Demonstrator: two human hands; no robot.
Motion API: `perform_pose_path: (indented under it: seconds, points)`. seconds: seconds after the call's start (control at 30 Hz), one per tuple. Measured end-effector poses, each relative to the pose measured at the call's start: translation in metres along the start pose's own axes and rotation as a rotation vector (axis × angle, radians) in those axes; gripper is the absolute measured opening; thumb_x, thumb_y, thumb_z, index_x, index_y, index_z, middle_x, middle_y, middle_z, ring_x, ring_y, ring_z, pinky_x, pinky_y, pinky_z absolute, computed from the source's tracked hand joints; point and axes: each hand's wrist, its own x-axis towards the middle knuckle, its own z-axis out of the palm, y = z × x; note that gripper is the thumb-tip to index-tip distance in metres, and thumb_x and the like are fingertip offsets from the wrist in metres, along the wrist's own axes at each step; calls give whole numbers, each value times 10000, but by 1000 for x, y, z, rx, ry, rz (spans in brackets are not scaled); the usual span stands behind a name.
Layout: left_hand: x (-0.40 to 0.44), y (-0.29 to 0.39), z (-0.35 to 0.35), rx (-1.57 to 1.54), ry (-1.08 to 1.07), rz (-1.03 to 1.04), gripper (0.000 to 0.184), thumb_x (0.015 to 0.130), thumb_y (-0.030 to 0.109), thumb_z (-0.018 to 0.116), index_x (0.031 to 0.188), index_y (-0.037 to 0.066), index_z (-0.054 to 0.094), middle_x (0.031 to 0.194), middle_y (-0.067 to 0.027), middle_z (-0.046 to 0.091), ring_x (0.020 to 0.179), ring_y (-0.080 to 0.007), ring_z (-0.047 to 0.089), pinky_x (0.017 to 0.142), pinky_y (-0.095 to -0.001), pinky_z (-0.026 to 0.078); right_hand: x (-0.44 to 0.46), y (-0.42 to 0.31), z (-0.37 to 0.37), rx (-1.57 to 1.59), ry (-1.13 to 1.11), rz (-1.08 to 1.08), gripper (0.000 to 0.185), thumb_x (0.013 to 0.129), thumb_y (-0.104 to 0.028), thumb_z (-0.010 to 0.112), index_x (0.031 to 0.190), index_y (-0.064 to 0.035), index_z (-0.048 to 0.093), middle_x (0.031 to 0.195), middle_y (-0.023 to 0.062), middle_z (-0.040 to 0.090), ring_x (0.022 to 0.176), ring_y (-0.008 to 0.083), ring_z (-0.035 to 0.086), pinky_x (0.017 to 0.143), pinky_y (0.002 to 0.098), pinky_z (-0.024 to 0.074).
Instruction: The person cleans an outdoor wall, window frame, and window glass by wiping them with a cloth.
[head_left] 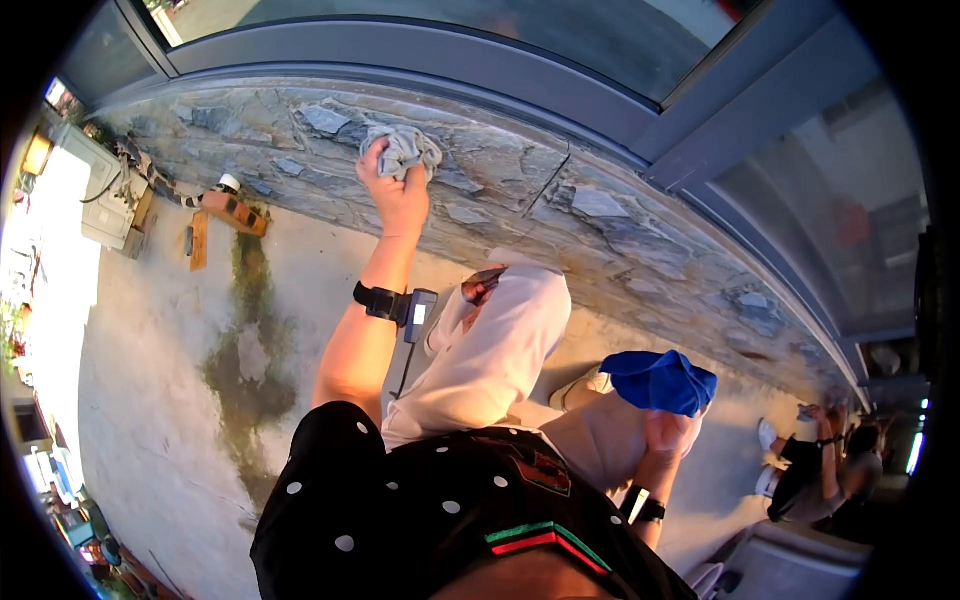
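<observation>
My left hand (397, 195) reaches up to the stone-faced wall (480, 160), its fingers closed on a crumpled grey cloth (405, 150). The cloth is against the stones just under the grey window frame. Down at the right, my right hand (668, 430) grips a bright blue cloth (660, 382) over my bent right knee. Its fingertips are partly hidden by that cloth. A black strap with a small grey device (418, 315) is round my left forearm, and a dark band (652, 510) is round my right wrist.
Glass doors or windows in a grey frame (420, 55) run above the wall. Left on the concrete floor (150, 350) lie an orange-brown brick-like block (235, 213) and a dark wet stain (250, 365). Another person (825, 470) crouches by the wall at far right.
</observation>
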Motion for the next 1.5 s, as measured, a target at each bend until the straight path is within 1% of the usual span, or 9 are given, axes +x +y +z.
perform_pose_path:
  seconds: [0.17,0.27,0.57,0.63,0.73,0.83,1.2,1.4,1.5]
  points:
    - [-47,34,16,-72,-309,160,402,739,8,653,1119,119,580,1187,-214,485,1155,-410,429,945,-448,405,5,3,-2,-111,-24,32,696,675,-60,725,1324,-52,473,1316,125,550,1237,302,518,1062,434,406]
    - [-29,10,-1,-50,-396,201,438,719,-5,671,1126,108,557,1170,-173,495,1134,-385,436,957,-432,396,6,5,5,-52,-24,34,591,693,8,710,1249,-15,512,1211,154,610,1137,313,590,986,442,482]
    - [51,-98,-73,139,-59,112,444,749,-39,653,1161,81,538,1177,-123,511,1084,-306,501,916,-410,431,1,3,16,-82,40,26,630,686,-2,709,1276,-34,492,1258,163,577,1148,334,579,992,455,476]
    - [63,-115,-74,-252,202,-392,430,831,-12,629,1226,86,490,1177,-83,532,1020,-215,544,855,-366,472,0,4,6,-66,45,34,632,688,3,705,1281,-39,489,1264,163,571,1148,337,577,988,456,479]
    - [61,-127,-66,-458,362,-736,414,878,19,630,1237,97,440,1150,-34,556,1015,-158,558,809,-303,478,-2,3,9,-43,32,44,621,695,11,697,1279,-36,491,1261,163,572,1147,336,577,982,454,483]
    - [36,-106,-43,-533,372,-788,421,876,1,627,1238,115,445,1139,-39,588,968,-147,587,776,-297,497,-3,2,12,-66,19,39,589,704,10,690,1261,-17,502,1242,161,584,1141,327,581,975,445,487]
    - [-82,1,14,-728,-381,-782,457,797,-32,689,1185,56,465,1020,-11,585,914,-93,565,809,-275,498,5,6,0,-209,-70,38,620,719,-84,701,1296,-16,484,1289,121,566,1227,308,525,1061,430,405]
    - [12,14,-37,-1023,-257,-592,281,875,-9,630,1140,85,611,1085,-48,661,996,-140,622,864,-336,508,2,5,-5,-112,-43,86,592,703,-18,698,1267,-3,517,1240,127,593,1168,307,561,1012,433,439]
    - [64,40,-58,-1115,-182,-429,260,884,4,630,1132,76,606,1061,-43,657,972,-160,620,872,-324,493,5,5,-17,-213,-66,115,640,725,-133,707,1318,-35,487,1309,115,560,1276,293,482,1092,436,366]
